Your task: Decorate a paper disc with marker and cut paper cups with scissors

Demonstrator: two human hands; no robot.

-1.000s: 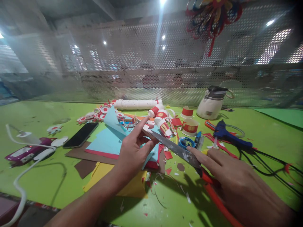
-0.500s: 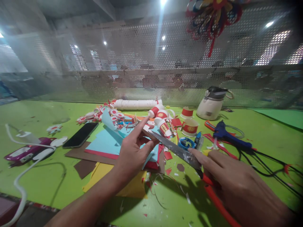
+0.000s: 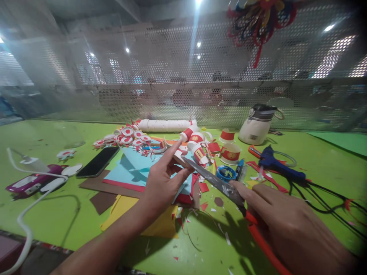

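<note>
My right hand (image 3: 289,221) grips the orange handles of a pair of scissors (image 3: 219,183), index finger along the metal near the pivot. The blades point up and left, their tips at a small white paper piece (image 3: 179,157). My left hand (image 3: 164,175) pinches that piece between thumb and fingers, which partly hide it. Below the left hand lie light blue paper sheets (image 3: 123,172) on red and brown ones. Just beyond are red-and-white paper cups (image 3: 199,152), some with cut strips, and a pile of red-and-white paper discs (image 3: 126,137).
A blue glue gun (image 3: 276,164) with black cable lies right, a white kettle (image 3: 255,126) behind it. A blue tape roll (image 3: 225,172) sits by the blades. Left are a phone (image 3: 97,162) and a purple device (image 3: 34,181) with white cable. Yellow paper (image 3: 157,225) and scraps lie in front.
A light blue paper flap that stood curled up left of my left hand now lies down on the stack. Both hands and the scissors have hardly moved.
</note>
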